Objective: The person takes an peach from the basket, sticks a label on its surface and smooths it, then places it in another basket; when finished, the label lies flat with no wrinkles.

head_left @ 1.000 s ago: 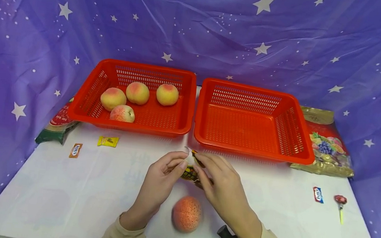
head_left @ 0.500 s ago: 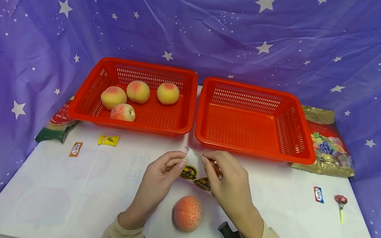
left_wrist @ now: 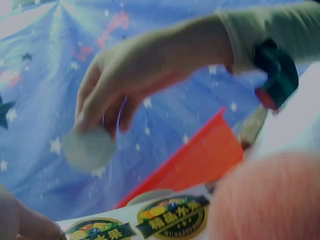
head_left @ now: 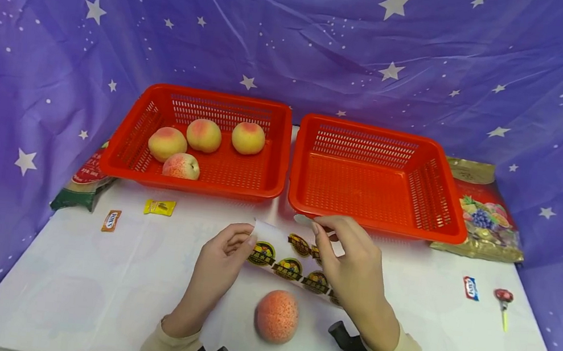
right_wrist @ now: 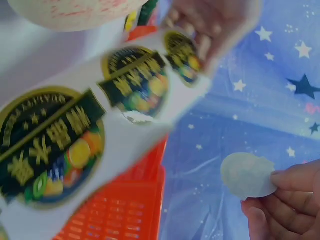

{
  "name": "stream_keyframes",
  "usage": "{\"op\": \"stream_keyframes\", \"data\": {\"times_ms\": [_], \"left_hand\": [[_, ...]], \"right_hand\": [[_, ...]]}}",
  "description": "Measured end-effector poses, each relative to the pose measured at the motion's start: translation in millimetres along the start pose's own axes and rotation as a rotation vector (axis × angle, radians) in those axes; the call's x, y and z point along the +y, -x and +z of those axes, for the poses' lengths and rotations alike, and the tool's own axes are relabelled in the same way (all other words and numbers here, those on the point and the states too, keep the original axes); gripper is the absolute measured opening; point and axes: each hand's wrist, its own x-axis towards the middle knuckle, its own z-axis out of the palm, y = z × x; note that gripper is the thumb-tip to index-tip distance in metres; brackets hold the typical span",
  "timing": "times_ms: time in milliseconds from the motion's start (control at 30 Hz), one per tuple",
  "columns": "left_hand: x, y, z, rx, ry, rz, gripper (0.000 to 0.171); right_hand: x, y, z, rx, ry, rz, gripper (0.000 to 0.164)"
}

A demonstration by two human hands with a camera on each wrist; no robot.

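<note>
My left hand [head_left: 218, 260] pinches the left end of a white sticker sheet [head_left: 288, 268] printed with dark round fruit labels. Between thumb and fingertips of my right hand [head_left: 356, 266] is a single peeled sticker [head_left: 303, 219], held above the sheet and apart from it. The right wrist view shows that sticker's pale back [right_wrist: 246, 175]. A speckled orange-red peach [head_left: 277, 316] sits on the table just in front of the sheet, between my forearms. The sheet's right end is partly hidden behind my right hand.
A red basket [head_left: 272, 191] with several peaches stands at the back left; another red basket [head_left: 360, 186] stands right of it. Candy bags [head_left: 488, 214] lean beside them. Small wrapped candies [head_left: 159, 207] and a lollipop [head_left: 503, 295] lie toward the sides.
My right hand has moved right and slightly up, carrying a sticker off the sheet. The left hand has shifted left, and the sheet now lies spread out between them.
</note>
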Motion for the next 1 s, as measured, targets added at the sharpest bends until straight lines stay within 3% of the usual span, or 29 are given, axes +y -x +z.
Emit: {"op": "stream_keyframes", "data": {"times_ms": [267,500,600,700,800,867,1000], "left_hand": [[-26.3,-9.8,-2.1,0.120,-0.207,-0.064,0.015],[-46.8,-15.3,1.1,0.130,-0.316,-0.129,0.023],[-50.2,-15.7,2.7,0.138,-0.348,-0.122,0.029],[-44.7,-8.7,4.2,0.188,-0.390,-0.075,0.040],[-31.0,8.1,5.0,0.212,-0.411,0.020,0.045],[-22.3,22.9,5.9,0.152,-0.435,0.100,0.047],[-20.7,47.8,9.8,-0.110,-0.536,0.316,0.057]], "right_hand": [[5,5,-3,-0.007,0.013,0.012,0.012],[8,7,-3,-0.014,0.028,0.023,0.011],[9,7,-4,-0.019,0.026,0.017,0.010],[10,7,-5,-0.020,0.024,0.017,0.010],[10,7,-6,-0.028,0.024,0.022,0.010],[10,8,-6,-0.031,0.019,0.026,0.010],[11,9,-7,-0.036,0.016,0.039,0.009]]}}
